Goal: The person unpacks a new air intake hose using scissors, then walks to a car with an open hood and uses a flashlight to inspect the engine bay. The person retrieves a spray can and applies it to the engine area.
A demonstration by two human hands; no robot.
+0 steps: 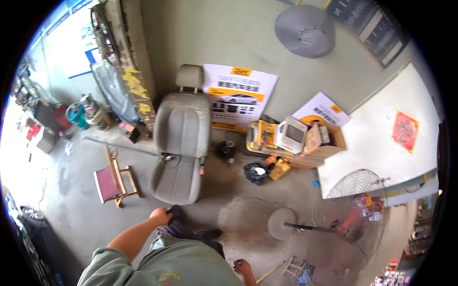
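Grey car seat, upright on the floor ahead of the left hand, could tip if its backrest were shoved; the maroon-and-wood folding stool beside it could trip a careless foot. Its upholstery looks scuffed and dusty. The left fingers curl near something dark; whether either they or the right hand grips anything, I cannot tell.

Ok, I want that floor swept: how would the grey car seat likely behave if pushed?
The grey car seat looks bulky and padded, so it is probably heavy. Its tall backrest could make it tip if pushed high up. The headrest, raised on two thin posts, might shift if grabbed.
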